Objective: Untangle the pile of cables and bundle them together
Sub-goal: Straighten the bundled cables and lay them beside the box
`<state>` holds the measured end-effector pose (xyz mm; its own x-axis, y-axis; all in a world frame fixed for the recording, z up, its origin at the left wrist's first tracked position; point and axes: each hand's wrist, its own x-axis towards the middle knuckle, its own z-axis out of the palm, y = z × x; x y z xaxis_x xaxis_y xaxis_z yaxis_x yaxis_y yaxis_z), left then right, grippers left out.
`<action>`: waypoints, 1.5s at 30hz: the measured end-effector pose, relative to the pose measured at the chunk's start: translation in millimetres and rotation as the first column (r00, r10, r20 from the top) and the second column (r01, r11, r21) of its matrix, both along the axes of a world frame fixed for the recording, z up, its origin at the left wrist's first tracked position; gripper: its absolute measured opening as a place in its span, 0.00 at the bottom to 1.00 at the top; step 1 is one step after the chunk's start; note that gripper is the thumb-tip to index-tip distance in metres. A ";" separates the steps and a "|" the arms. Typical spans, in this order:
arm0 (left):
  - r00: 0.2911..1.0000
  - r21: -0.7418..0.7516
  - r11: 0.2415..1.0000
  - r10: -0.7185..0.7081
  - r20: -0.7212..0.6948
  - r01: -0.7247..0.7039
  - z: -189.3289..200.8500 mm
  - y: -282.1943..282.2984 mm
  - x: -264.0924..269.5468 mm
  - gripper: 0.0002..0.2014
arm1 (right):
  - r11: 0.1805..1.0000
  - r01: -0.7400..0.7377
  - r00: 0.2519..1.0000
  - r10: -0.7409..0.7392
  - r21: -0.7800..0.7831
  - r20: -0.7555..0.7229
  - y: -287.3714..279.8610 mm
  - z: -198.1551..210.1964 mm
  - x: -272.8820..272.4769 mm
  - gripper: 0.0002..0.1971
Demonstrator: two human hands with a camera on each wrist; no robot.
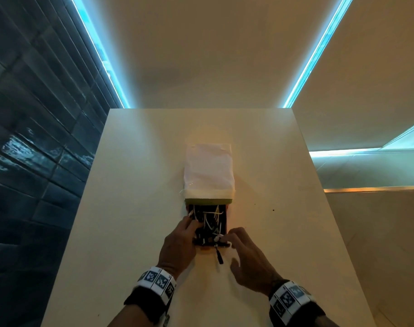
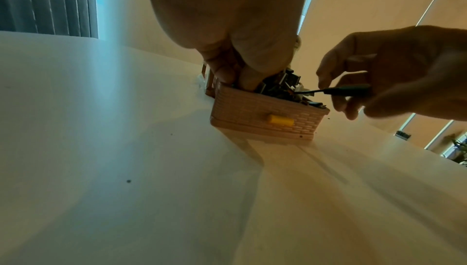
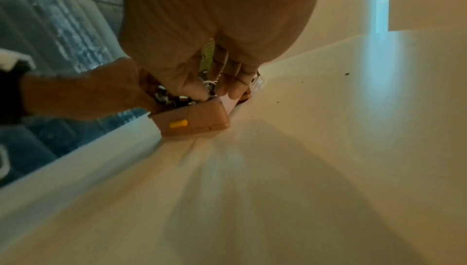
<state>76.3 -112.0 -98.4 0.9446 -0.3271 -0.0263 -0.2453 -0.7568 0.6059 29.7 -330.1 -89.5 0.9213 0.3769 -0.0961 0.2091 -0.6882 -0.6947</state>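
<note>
A tangle of black and white cables [image 1: 208, 220] fills a small tan drawer [image 2: 252, 109] with a yellow knob [image 2: 280, 122]. The drawer is pulled out toward me from a white-wrapped box [image 1: 208, 168] on the table. My left hand [image 1: 191, 223] is at the drawer's left side, where its thumb and a finger pinch the side wall. At the front right corner, my right hand [image 1: 224, 239] pinches a white cable [image 3: 209, 85] between thumb and fingers. A black plug [image 1: 219, 256] hangs out over the drawer's front edge, beside my right thumb.
The pale table [image 1: 135, 208] is narrow, and its left edge [image 1: 83, 204] drops to a dark tiled wall. A few dark specks [image 1: 273, 210] lie to the right of the box. Bright light strips run along the ceiling.
</note>
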 end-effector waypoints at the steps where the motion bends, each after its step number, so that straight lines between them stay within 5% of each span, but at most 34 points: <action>1: 1.000 -0.005 1.000 -0.003 -0.008 0.003 0.1 -0.1 0.3 0.21 | 0.998 -0.042 0.999 0.042 -0.037 -0.007 -1.8 -0.3 -4.5 0.25; 5: 0.999 -0.019 1.000 -0.013 -0.031 0.012 1.3 -0.3 1.3 0.20 | 0.999 -0.052 0.998 0.052 -0.013 0.017 5.4 -6.0 -7.8 0.16; 12: 0.999 -0.059 0.997 -0.046 -0.030 0.044 -1.6 6.4 0.2 0.20 | 0.926 0.329 0.941 -0.338 0.185 0.020 31.2 -1.7 31.4 0.04; 17: 0.994 -0.093 0.991 -0.099 -0.048 0.094 -1.0 16.8 -5.1 0.28 | 0.856 0.483 0.875 -0.481 0.187 -0.056 38.7 -7.8 39.9 0.09; 21: 0.996 -0.139 0.988 -0.079 -0.034 0.073 -7.6 21.1 -3.5 0.24 | 0.758 0.596 0.801 -0.587 0.265 -0.121 33.6 -6.6 36.9 0.10; 30: 0.994 -0.098 0.991 0.099 0.044 -0.094 -11.5 10.2 -6.1 0.41 | 0.833 0.519 0.846 -0.533 0.191 0.022 39.4 -20.6 37.7 0.08; 34: 0.995 -0.078 0.997 0.035 0.096 -0.028 -15.0 8.5 -10.0 0.40 | 0.910 0.396 0.907 -0.409 0.124 0.102 41.6 -15.9 29.0 0.02; 40: 0.992 -0.061 0.998 -0.004 0.124 0.011 -15.9 4.9 -13.9 0.34 | 0.988 0.072 0.993 -0.059 -0.136 0.098 26.5 -10.3 1.1 0.29; 45: 0.992 -0.030 0.999 -0.028 0.121 0.032 -14.7 2.5 -7.7 0.37 | 0.988 0.054 0.989 -0.033 -0.142 0.147 24.2 -20.8 18.0 0.22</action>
